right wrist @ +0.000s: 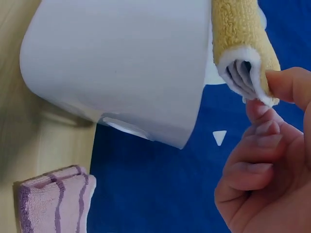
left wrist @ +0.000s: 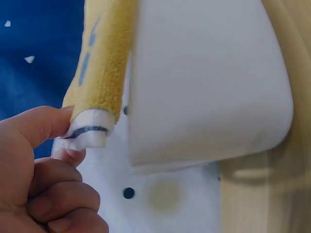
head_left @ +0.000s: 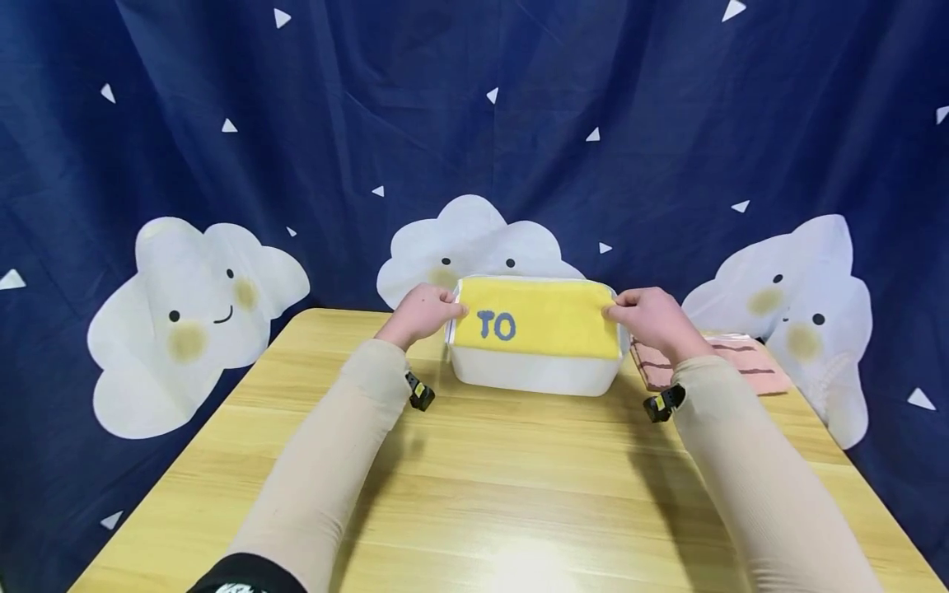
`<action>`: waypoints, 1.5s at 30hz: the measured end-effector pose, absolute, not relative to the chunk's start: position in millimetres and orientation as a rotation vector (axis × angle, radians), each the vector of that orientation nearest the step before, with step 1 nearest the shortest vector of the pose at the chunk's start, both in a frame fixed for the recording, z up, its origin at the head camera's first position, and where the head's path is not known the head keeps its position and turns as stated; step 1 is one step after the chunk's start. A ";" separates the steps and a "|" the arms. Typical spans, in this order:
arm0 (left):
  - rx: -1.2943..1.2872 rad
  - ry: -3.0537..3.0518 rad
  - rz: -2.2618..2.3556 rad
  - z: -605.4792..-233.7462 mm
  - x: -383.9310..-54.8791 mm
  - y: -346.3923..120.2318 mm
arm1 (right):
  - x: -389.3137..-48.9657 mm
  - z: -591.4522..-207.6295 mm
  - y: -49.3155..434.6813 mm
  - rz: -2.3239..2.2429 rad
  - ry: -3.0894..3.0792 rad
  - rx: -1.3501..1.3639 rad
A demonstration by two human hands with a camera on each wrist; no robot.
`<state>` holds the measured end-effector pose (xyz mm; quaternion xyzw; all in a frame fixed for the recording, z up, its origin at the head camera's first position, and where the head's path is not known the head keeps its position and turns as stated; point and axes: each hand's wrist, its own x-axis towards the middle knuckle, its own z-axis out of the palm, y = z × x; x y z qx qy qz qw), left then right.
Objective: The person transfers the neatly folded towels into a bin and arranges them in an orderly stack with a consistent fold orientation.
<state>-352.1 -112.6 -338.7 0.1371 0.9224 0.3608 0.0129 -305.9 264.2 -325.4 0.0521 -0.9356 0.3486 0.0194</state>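
Observation:
A folded yellow towel (head_left: 549, 317) with blue lettering and white edges is held across the top of a white plastic bin (head_left: 534, 372). Its left end is pinched between thumb and finger of my left hand (head_left: 426, 313). At the other end, my right hand (head_left: 652, 317) pinches the towel (right wrist: 243, 53) the same way, and its folded layers show there. In the left wrist view the towel (left wrist: 99, 73) lies right beside the bin's rim, with the remaining fingers of the left hand (left wrist: 43, 165) curled below. The bin's inside is hidden.
A folded pink towel (head_left: 749, 362) with dark stripes lies on the wooden table (head_left: 474, 469), right of the bin and partly behind my right hand. Behind the table hangs a dark blue curtain (head_left: 334, 123) printed with white clouds and triangles.

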 end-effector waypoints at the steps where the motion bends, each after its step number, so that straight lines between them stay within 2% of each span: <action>1: 0.427 2.886 1.107 -340.0 -355.7 -111.8 | -309.0 -326.4 263.8 1.071 -2.906 0.152; 17: 0.136 2.940 0.963 -354.1 -376.4 -94.3 | -336.1 -348.3 257.6 0.878 -2.934 0.093; 25: 0.150 3.030 0.774 -368.4 -378.6 -88.0 | -340.0 -357.0 256.7 0.779 -2.984 0.104; 34: 0.224 3.064 0.655 -365.9 -375.8 -85.9 | -338.3 -352.3 250.4 0.554 -3.067 0.132; 45: 0.328 2.980 0.842 -372.9 -380.8 -95.1 | -334.3 -351.3 250.1 0.551 -3.077 0.158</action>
